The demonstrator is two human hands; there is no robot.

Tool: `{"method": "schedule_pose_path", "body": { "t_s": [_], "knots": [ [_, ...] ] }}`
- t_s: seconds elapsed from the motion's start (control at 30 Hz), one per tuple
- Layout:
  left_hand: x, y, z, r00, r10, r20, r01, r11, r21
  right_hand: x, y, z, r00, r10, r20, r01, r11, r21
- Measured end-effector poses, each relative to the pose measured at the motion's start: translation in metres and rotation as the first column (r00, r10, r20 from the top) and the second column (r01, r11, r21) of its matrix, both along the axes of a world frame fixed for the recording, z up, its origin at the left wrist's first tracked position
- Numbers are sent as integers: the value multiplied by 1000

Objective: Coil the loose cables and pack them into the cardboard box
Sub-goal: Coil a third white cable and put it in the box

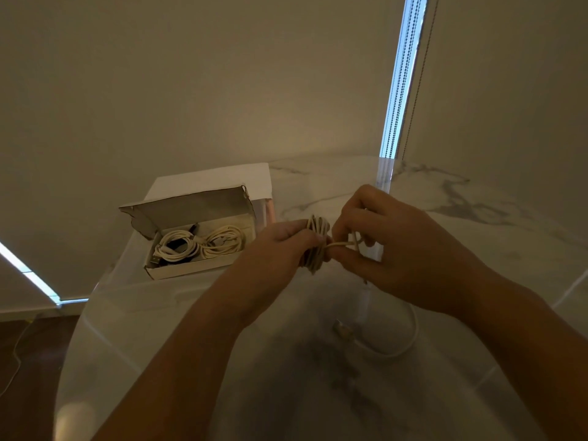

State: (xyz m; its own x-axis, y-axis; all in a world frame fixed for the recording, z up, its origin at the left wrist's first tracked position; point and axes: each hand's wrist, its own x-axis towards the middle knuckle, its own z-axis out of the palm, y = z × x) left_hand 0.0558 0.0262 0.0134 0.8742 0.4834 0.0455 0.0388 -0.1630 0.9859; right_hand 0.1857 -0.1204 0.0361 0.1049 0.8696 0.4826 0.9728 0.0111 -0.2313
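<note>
The table (461, 198) is white marble with grey veins. At its far left edge the box (178, 271) is pale white card, its open lid (191, 208) grey-brown inside. In it lie two cream coils (203, 245), with something black under the left one. The bundle (316, 246) between the hands is cream too. Another white cable (404, 345) lies near the table's near edge. The walls (191, 90) are beige; the floor (28, 361) at lower left is dark brown.

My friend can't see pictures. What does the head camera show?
Two hands hold a coiled white cable above a marble table: the left hand grips the bundle, the right hand wraps its end around. An open cardboard box holds two coiled cables.
</note>
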Motion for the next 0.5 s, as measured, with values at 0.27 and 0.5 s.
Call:
{"method": "schedule_pose_path", "body": {
  "t_s": [0.27, 0.5],
  "knots": [
    [-12, 0, 7, 981, -156, -115, 180, 956, 233, 9, 0, 4, 983, -63, -174, 67, 998, 17],
    [-9, -10, 10, 982, -61, -181, 130, 910, 395, 12, -1, 10, 901, -184, -392, 139, 980, -140]
  ]
}}
